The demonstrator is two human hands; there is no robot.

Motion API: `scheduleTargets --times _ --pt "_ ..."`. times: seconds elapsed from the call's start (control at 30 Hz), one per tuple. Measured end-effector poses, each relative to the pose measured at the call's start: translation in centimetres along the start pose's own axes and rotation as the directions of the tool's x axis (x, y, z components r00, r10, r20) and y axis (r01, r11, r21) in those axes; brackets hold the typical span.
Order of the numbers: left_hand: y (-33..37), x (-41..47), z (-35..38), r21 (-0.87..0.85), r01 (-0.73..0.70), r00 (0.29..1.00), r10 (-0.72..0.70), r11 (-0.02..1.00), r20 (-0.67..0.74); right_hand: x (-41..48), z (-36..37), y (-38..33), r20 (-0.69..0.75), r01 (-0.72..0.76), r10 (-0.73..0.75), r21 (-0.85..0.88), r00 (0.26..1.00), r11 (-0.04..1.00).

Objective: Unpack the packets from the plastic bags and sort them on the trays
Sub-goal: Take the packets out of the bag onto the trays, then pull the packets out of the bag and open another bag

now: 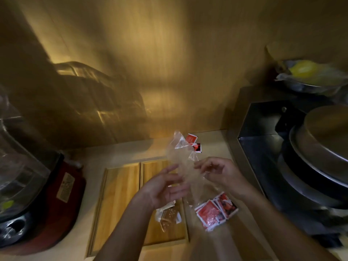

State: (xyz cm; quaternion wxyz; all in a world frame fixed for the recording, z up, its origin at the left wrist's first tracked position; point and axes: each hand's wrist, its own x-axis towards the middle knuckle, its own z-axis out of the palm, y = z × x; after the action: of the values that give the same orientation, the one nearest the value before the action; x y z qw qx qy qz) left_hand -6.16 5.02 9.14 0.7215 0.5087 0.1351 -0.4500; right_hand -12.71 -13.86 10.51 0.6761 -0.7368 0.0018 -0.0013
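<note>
A clear plastic bag (pixel 181 157) is held upright above the counter between both hands. My left hand (pixel 165 187) grips its left side and my right hand (pixel 218 172) pinches its right side. Several red packets (pixel 214 210) sit inside the hanging lower part of the bag, below my right wrist. Two more red packets (pixel 194 143) lie on the counter behind the bag. A brownish packet in clear wrap (pixel 167 215) lies on the right wooden tray (pixel 162 236). The left wooden tray (pixel 116 200) holds nothing that I can see.
A red appliance with a clear jug (pixel 37 185) stands at the left. A dark metal unit (pixel 263 147) with stacked steel pans (pixel 320 147) fills the right. A steel bowl with a yellow object (pixel 305 76) sits behind it. A wood-panel wall rises at the back.
</note>
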Motion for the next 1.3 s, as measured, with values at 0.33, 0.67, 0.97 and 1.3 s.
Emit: scheduleTargets --times 0.33,0.67,0.97,1.3 --pt "-3.0 5.7 6.3 0.081 -0.008 1.0 0.01 0.997 -0.028 -0.5 -2.3 4.6 -0.384 -0.158 0.272 0.303 0.882 0.94" --pt "-4.1 10.0 5.4 0.063 -0.058 0.982 0.068 0.996 -0.175 0.6 -2.7 7.0 -0.422 -0.297 0.374 0.238 0.826 0.925" --pt "-5.6 11.9 1.3 -0.182 0.028 0.943 -0.086 0.983 -0.322 -0.9 -3.0 11.7 -0.435 -0.701 0.57 -0.251 0.698 0.667" --pt "-5.1 12.3 0.9 -0.03 -0.018 0.937 0.006 0.999 -0.348 -0.7 -2.9 11.1 -0.475 -0.654 0.55 -0.075 0.687 0.752"
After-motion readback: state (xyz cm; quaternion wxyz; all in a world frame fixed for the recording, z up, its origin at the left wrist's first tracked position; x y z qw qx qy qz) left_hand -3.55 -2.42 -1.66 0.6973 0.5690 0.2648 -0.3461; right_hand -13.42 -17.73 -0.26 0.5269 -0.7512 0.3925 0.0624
